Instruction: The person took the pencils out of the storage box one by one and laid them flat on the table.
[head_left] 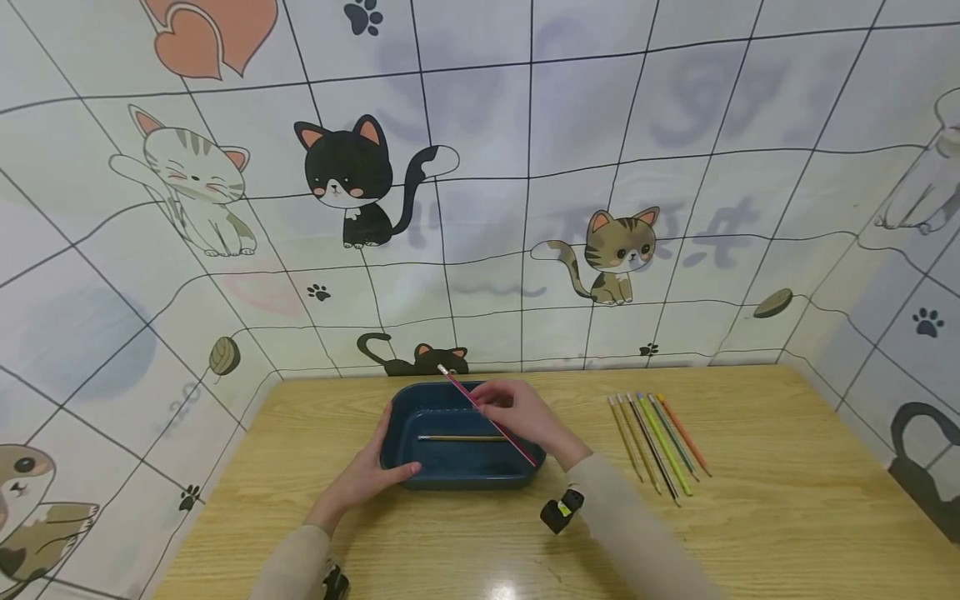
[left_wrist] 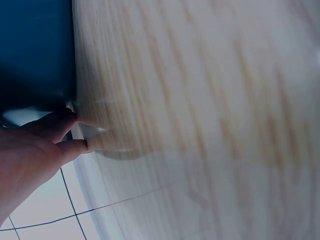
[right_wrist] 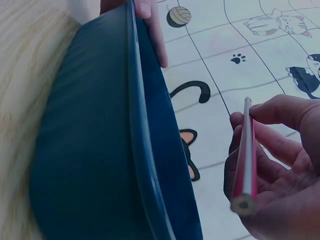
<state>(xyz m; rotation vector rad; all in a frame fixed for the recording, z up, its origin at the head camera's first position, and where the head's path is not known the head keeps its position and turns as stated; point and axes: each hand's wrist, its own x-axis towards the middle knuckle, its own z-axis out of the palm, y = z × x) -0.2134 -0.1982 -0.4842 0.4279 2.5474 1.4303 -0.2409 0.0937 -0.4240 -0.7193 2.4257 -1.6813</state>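
Observation:
A dark blue rectangular dish [head_left: 468, 482] stands on the table, with one gold-coloured pencil [head_left: 457, 437] lying across its floor. My left hand [head_left: 369, 468] holds the dish at its left front corner, the thumb over the front rim and the fingers along the left side. Above the right part of the dish my right hand [head_left: 521, 410] pinches a red pencil [head_left: 516, 446] between thumb and fingers. This pencil slants, its pale end up toward the back left. In the right wrist view the red pencil [right_wrist: 246, 165] has a pale stripe and its unsharpened-looking end faces the camera.
Right of the dish several pencils [head_left: 651, 442] lie side by side on the wooden table [head_left: 780, 500], in yellow-green, orange, black and gold tones. A cloth [head_left: 487, 217] printed with cats and grid lines hangs behind the table and at both sides.

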